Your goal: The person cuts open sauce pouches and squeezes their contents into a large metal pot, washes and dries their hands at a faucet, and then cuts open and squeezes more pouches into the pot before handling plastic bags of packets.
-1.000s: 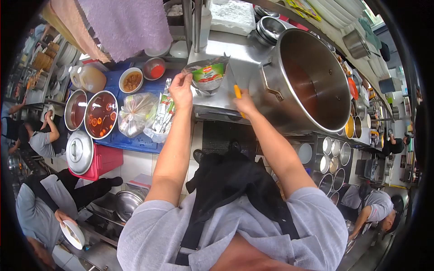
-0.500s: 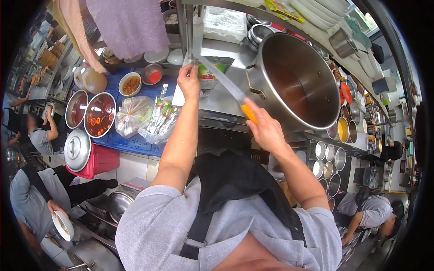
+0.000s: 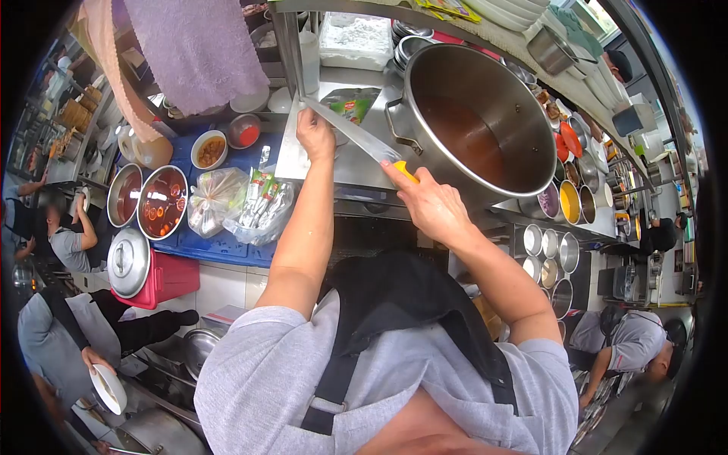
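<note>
In my right hand (image 3: 436, 205) is a long knife (image 3: 356, 136), gripped by its yellow handle with the index finger stretched forward. Its blade slants up and left, and the tip end reaches just above my left hand (image 3: 315, 135). That left hand is closed near a metal post, over a white board (image 3: 291, 152); whatever its fingers hold is hidden. A dark packet with a green and red label (image 3: 351, 106) lies on the steel counter behind the blade. To the right of the knife stands a large steel pot (image 3: 409, 114) with reddish-brown liquid low inside.
On the blue surface (image 3: 197, 246) at left are bowls of red liquid (image 3: 162, 203) and plastic bags (image 3: 258, 212). A lidded red bin (image 3: 171, 277) stands below. Purple cloth (image 3: 193, 45) hangs overhead. A white foam box (image 3: 356, 42) sits behind. Co-workers are at both sides.
The view has shifted, so the pot and counter sit further left. My right hand and the knife have moved up and left, the blade lying lower across the board; my left hand stays closed.
</note>
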Motion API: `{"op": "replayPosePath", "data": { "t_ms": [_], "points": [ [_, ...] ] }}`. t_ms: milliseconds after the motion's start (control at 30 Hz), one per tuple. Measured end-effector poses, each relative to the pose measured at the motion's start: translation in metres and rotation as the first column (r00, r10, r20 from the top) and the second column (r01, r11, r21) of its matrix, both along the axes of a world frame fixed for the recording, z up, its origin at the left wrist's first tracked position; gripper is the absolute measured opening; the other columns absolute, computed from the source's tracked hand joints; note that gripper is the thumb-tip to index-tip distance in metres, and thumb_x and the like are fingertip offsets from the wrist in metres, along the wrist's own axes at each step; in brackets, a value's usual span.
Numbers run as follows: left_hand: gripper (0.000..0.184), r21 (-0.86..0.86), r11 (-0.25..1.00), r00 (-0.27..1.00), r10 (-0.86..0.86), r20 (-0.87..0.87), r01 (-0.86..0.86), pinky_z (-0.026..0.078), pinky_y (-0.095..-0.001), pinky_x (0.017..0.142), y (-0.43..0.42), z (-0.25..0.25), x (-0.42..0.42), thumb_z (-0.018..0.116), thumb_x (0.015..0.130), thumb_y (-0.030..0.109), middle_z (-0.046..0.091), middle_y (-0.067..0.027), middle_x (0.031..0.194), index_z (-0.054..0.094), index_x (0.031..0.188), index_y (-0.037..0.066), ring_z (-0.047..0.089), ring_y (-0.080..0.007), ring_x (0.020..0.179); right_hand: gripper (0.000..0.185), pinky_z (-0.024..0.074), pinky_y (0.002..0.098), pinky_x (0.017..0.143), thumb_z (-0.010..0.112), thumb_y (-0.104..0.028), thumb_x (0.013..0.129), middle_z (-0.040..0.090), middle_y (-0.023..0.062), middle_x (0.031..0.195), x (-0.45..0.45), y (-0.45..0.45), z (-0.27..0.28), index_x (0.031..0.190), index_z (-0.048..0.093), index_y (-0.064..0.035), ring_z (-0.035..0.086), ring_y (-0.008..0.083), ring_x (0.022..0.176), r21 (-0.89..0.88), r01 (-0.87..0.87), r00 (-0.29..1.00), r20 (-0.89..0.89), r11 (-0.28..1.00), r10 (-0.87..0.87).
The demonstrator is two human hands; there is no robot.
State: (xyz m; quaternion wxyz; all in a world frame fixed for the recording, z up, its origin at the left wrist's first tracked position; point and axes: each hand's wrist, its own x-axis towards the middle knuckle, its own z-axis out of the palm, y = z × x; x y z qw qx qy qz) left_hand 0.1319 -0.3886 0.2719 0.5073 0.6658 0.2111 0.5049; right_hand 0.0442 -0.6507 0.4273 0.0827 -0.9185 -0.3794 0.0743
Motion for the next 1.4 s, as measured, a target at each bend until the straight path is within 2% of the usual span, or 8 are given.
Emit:
{"op": "replayPosePath", "data": {
  "t_ms": [300,467,700,967,1067,1233,1300,1400],
  "points": [
    [0.015,-0.094,0.995,0.999,-0.024,0.043,0.028,0.047,-0.0302,0.071,-0.001,0.004,-0.003,0.074,0.084,0.008,0.064,-0.0074,0.084,0.072,0.096,-0.002,0.058,-0.017,0.074,0.059,0.0549,0.052,0.064,0.054,-0.02,0.099,0.057,0.0193,0.101,-0.002,0.006,-0.001,0.152,0.036,-0.0341,0.065,0.0416,0.067,-0.001,-0.01,1.0,0.014,1.0,0.01],
    [0.007,0.043,0.999,0.998,0.015,0.066,-0.018,0.047,-0.037,0.068,0.007,-0.003,-0.001,0.067,0.084,0.005,0.06,-0.0121,0.081,0.068,0.089,-0.001,0.06,-0.0268,0.073,0.056,0.0553,0.0505,0.06,0.054,-0.022,0.099,0.056,0.0201,0.096,-0.006,0.015,0.002,0.151,0.039,-0.0348,0.066,0.04,0.064,-0.024,0.0,0.998,0.067,1.0,0.002],
    [0.01,-0.021,1.0,0.997,-0.019,0.072,0.02,0.047,-0.0377,0.069,0.0,-0.004,-0.01,0.06,0.085,0.003,0.06,-0.0127,0.08,0.067,0.091,-0.001,0.061,-0.0292,0.074,0.067,0.0552,0.052,0.062,0.052,-0.009,0.092,0.055,0.0216,0.096,0.009,0.068,-0.006,0.152,0.038,-0.0349,0.068,0.041,0.068,-0.054,-0.025,0.998,0.063,0.998,0.028],
    [0.011,-0.123,0.992,0.994,0.0,0.109,0.014,0.049,-0.034,0.071,0.008,-0.004,-0.03,0.062,0.08,-0.004,0.063,-0.0108,0.09,0.067,0.09,-0.001,0.063,-0.024,0.078,0.061,0.0552,0.0516,0.065,0.052,-0.015,0.097,0.056,0.0205,0.098,0.015,0.116,-0.017,0.152,0.037,-0.0366,0.067,0.042,0.07,-0.008,-0.071,0.994,0.077,0.997,0.072],
    [0.006,-0.133,0.99,0.99,0.06,0.131,-0.042,0.05,-0.0313,0.075,0.022,-0.009,-0.038,0.071,0.083,0.0,0.065,-0.0101,0.09,0.066,0.086,-0.002,0.062,-0.0217,0.081,0.062,0.056,0.0527,0.067,0.049,-0.014,0.097,0.057,0.0221,0.097,0.016,0.094,-0.012,0.151,0.037,-0.0401,0.068,0.0424,0.072,-0.06,0.084,0.993,0.094,0.995,-0.078],
    [0.006,-0.187,0.98,0.982,-0.036,0.183,0.071,0.05,-0.03,0.08,0.037,-0.005,-0.049,0.074,0.084,0.001,0.067,-0.008,0.091,0.07,0.087,-0.002,0.062,-0.0173,0.084,0.059,0.0562,0.0532,0.067,0.053,-0.019,0.099,0.057,0.0216,0.098,0.008,0.092,-0.006,0.152,0.037,-0.0396,0.068,0.0421,0.071,-0.083,0.094,0.994,0.061,0.992,-0.089],
    [0.019,-0.176,0.978,0.985,-0.09,0.147,0.115,0.05,-0.0277,0.081,0.044,-0.009,-0.05,0.076,0.085,0.004,0.066,-0.0058,0.095,0.069,0.102,-0.001,0.061,-0.0141,0.087,0.059,0.0562,0.0532,0.067,0.053,-0.019,0.098,0.057,0.0215,0.098,0.007,0.096,-0.006,0.152,0.037,-0.0395,0.068,0.0422,0.071,-0.076,0.101,0.994,0.057,0.992,-0.097],
    [0.058,-0.173,0.947,0.946,-0.229,0.228,0.271,0.049,-0.0244,0.083,0.053,-0.008,-0.054,0.078,0.087,0.009,0.059,-0.0046,0.105,0.049,0.137,0.001,0.058,-0.0117,0.09,0.063,0.0559,0.0506,0.064,0.057,-0.02,0.098,0.057,0.0193,0.098,0.003,0.098,-0.012,0.153,0.034,-0.0412,0.066,0.0396,0.066,-0.039,0.067,0.996,0.057,0.997,-0.064]
  ]
}}
